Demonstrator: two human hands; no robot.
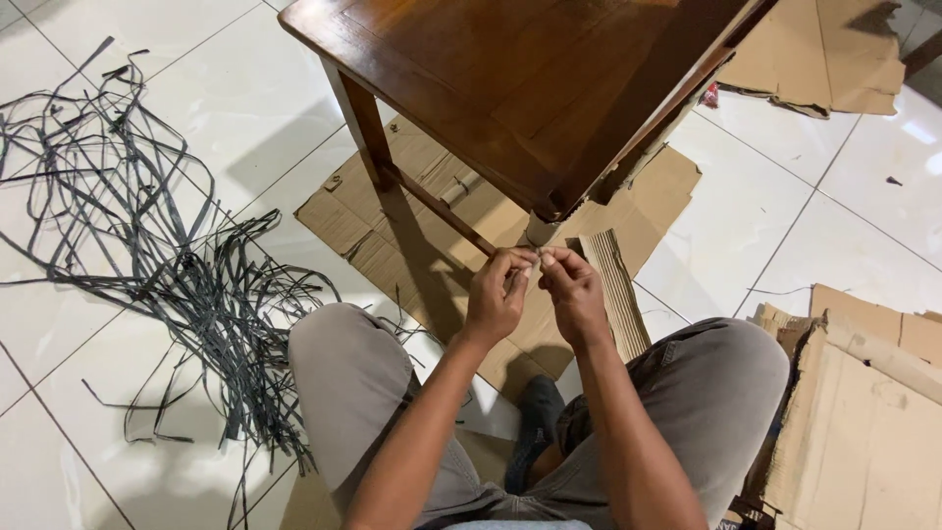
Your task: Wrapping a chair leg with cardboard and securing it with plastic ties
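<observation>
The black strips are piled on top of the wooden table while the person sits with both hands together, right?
Not quite. The head view shows the black strips on the white tiled floor, beside the wooden table. The left hand and right hand are together.

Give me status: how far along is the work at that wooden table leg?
Done: a heap of loose dark strips lies on the tiles, and flattened cardboard sits under the wooden table. In hand: left hand and right hand pinch something small, too small to identify, in front of the table's leg. Left: cannot tell from this view.
</observation>
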